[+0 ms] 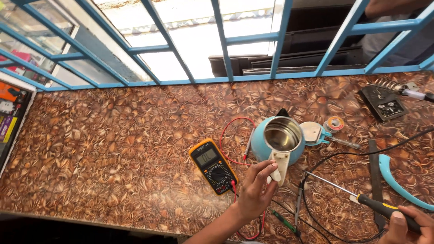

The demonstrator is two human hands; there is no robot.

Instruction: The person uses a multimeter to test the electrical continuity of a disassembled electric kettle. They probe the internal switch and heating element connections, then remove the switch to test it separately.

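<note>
strong daylight is pouring in from the far window [199, 40], blowing out its panes; the bench [113, 149] is showing glossy glare, edges are bending slightly.

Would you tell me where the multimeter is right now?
The multimeter lies flat on the patterned table, centre of the head view, just left of the left hand and blue kettle.

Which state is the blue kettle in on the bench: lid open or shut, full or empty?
Open and empty. The blue kettle shows a bare shiny steel inside, no water; its lid is swung aside. The left hand touches its handle.
</note>
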